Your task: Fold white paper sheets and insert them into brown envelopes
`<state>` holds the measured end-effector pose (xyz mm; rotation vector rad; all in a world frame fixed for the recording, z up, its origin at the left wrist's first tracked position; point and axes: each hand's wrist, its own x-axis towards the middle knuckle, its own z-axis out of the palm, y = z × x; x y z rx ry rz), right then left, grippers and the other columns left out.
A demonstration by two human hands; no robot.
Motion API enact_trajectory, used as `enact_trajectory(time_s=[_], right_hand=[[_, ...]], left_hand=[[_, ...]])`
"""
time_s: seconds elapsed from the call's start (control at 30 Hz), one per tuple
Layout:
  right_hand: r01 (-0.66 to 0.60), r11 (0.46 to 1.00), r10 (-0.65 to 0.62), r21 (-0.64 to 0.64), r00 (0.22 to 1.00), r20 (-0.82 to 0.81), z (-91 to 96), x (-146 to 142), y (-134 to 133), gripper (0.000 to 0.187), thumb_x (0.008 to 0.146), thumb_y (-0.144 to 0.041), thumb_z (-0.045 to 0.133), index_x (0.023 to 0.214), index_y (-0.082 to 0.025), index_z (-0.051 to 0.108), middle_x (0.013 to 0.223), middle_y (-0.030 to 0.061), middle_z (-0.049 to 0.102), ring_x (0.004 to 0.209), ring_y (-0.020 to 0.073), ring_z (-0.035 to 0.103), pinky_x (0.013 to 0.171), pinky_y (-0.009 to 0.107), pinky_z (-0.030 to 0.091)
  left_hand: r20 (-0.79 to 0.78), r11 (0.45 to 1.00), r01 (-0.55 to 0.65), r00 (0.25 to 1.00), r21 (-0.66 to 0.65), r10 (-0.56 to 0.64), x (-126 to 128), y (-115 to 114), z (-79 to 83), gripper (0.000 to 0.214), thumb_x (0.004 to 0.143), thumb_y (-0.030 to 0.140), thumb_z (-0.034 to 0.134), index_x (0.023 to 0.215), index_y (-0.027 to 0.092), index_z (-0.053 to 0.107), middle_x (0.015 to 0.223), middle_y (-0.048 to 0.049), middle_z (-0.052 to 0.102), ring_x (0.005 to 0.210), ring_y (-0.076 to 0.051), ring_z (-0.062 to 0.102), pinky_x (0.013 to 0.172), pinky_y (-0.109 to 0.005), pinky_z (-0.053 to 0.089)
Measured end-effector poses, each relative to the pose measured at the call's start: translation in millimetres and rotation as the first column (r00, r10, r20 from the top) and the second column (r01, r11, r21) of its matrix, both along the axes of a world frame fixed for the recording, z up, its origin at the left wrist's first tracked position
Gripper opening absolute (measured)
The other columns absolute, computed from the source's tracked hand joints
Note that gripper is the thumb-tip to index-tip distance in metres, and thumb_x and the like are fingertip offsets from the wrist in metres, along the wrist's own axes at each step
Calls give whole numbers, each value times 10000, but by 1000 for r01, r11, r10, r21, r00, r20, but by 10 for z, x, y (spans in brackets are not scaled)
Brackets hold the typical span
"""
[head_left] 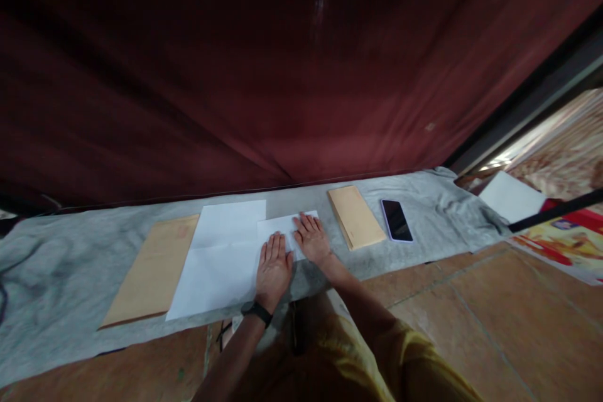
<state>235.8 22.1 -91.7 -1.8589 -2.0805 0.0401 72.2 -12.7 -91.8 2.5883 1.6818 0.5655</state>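
A folded white sheet of paper (282, 224) lies on the grey cloth, partly covered by both hands. My left hand (274, 267) rests flat with its fingers out, over the left part of the folded sheet and the edge of the larger white paper (219, 257) beside it. Flat on the right part of the folded sheet is my right hand (311, 239), fingers spread a little. To the right lies a stack of brown envelopes (357, 217). Another brown envelope (153, 267) sits at the left, its edge along the large white paper.
A phone (397, 220) lies face up right of the envelope stack. The grey cloth (438, 220) covers a long narrow surface, wrinkled at both ends. Behind it hangs a dark red sheet (292, 75). Tiled floor (475, 320) shows in front, and a printed red-and-yellow poster (565, 245) is at the right.
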Motion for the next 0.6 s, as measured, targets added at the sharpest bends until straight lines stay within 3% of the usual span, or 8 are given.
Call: enact_trajectory(time_s=[0.6], right_hand=[[96,995,-96,4,995,7,-32,431,-245,494,1042,-372,417,1507,-211,466,1584,80,431,1450,284,388,1195,483,265]], left_hand=[[-16,1000,-9,1000,-5,9,-10,-2,7,564,1006,343,339,1491,74,443,1553,-175,461,1489,-295,354,1207,-501,328]])
